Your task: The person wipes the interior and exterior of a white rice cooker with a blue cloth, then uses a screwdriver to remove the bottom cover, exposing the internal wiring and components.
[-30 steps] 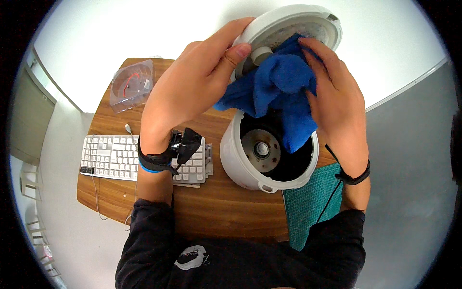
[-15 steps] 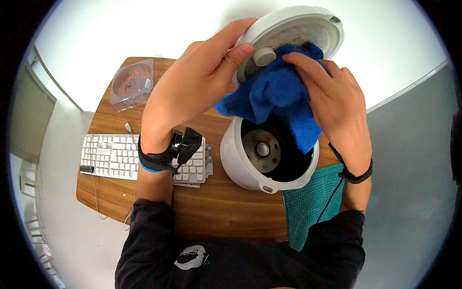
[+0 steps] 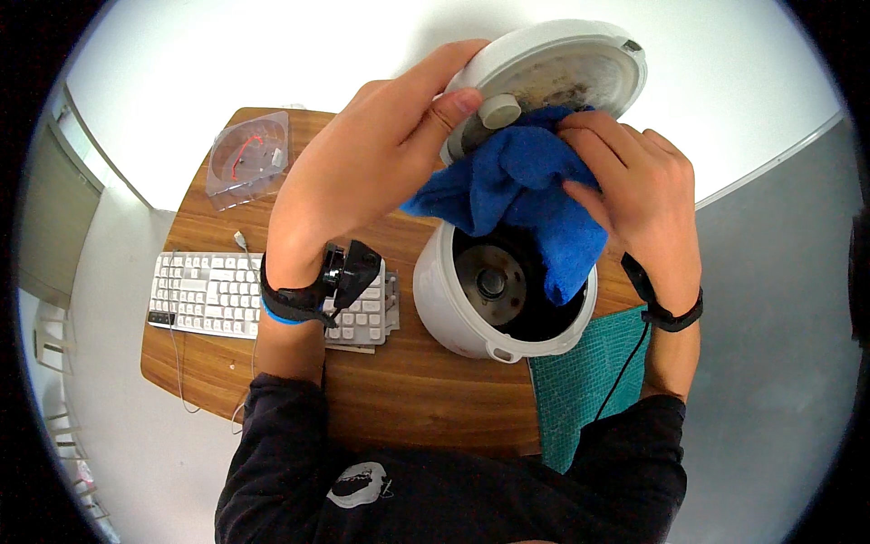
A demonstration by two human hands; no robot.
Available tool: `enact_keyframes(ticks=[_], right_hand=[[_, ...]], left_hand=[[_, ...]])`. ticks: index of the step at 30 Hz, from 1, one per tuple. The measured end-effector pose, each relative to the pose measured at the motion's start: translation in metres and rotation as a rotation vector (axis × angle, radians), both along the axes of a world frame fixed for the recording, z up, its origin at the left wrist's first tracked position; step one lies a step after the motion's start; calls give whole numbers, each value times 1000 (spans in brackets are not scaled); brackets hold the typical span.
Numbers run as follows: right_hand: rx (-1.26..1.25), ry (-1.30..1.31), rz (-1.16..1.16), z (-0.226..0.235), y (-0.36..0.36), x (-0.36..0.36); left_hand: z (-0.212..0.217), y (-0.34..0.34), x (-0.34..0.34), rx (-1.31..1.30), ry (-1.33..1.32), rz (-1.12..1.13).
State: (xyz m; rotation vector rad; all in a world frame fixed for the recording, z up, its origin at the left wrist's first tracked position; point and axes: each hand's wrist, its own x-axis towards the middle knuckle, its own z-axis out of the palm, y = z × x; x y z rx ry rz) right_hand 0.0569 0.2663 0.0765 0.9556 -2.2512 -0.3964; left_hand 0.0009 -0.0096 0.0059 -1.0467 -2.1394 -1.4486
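Near edge of desk point(image 3: 399, 408): teal cloth point(image 3: 580, 381) lies at the near right corner, partly under the white cooker body point(image 3: 453, 308), which sits open at the right side, dark inside. White keyboard point(image 3: 204, 290) at the left edge. Left hand point(image 3: 362, 172) is closed on the rim of the raised white lid point(image 3: 580, 63), thumb on its grey knob. Right hand point(image 3: 643, 199) presses a blue towel point(image 3: 526, 190) against the lid's underside, fingers curled into the cloth; towel end hangs into the cooker. Clear plastic case point(image 3: 245, 159) at the far left corner.
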Motion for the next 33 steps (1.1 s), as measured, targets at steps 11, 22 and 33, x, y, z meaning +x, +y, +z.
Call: enact_keyframes(ticks=[11, 22, 33], right_hand=[[-9, 3, -139, -7, -8, 10], [-132, -72, -232, -8, -17, 19], [-211, -136, -351, 9, -19, 24]], left_hand=[[-6, 2, -4, 26, 60, 20], [-3, 2, 3, 30, 21, 17], [-2, 3, 8, 23, 81, 49]])
